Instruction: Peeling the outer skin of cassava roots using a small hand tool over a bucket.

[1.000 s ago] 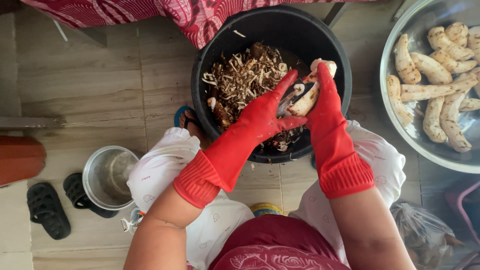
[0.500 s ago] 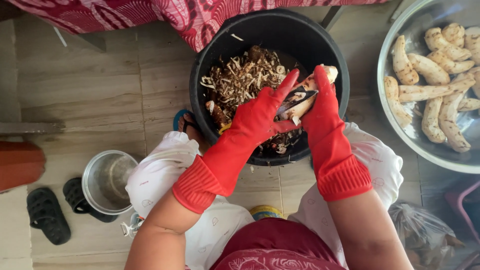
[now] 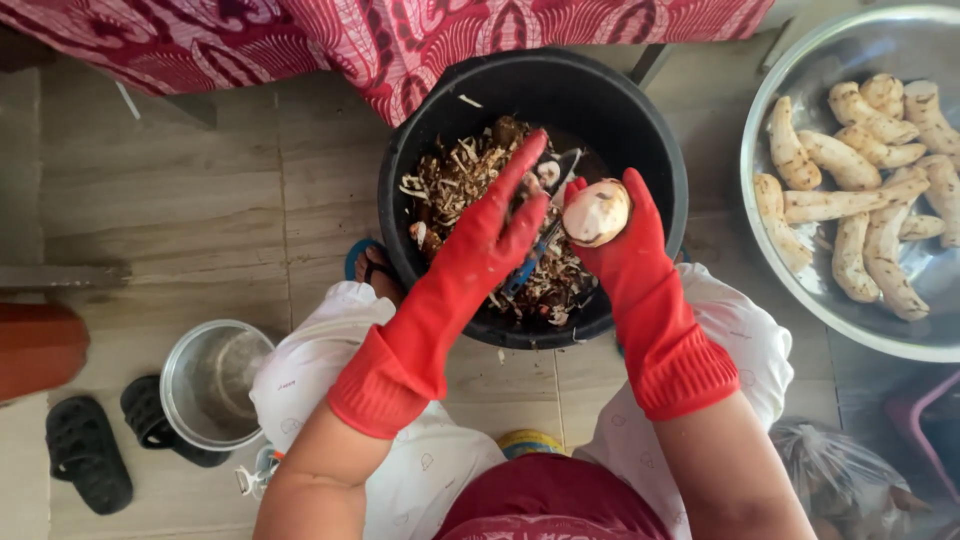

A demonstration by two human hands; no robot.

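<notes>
Both my hands wear long red rubber gloves and work over a black bucket (image 3: 650, 130) filled with brown and white peelings (image 3: 455, 180). My right hand (image 3: 625, 255) grips a pale, rounded root (image 3: 597, 212) with its cut end turned up. My left hand (image 3: 490, 240) is just left of the root and closed on a knife (image 3: 527, 268) with a blue handle. The knife's blade points up past my fingers toward the bucket's far side. My white-trousered knees flank the bucket.
A wide metal basin (image 3: 790, 290) at the right holds several peeled pale roots (image 3: 860, 170). A small metal pot (image 3: 205, 385) and black sandals (image 3: 85, 465) lie at the lower left. Red patterned cloth (image 3: 380, 40) hangs at the top. A plastic bag (image 3: 840, 480) sits lower right.
My right hand has turned the root so its rounded end faces up and lifted it slightly. My left hand with the knife has drawn back from the root toward the left.
</notes>
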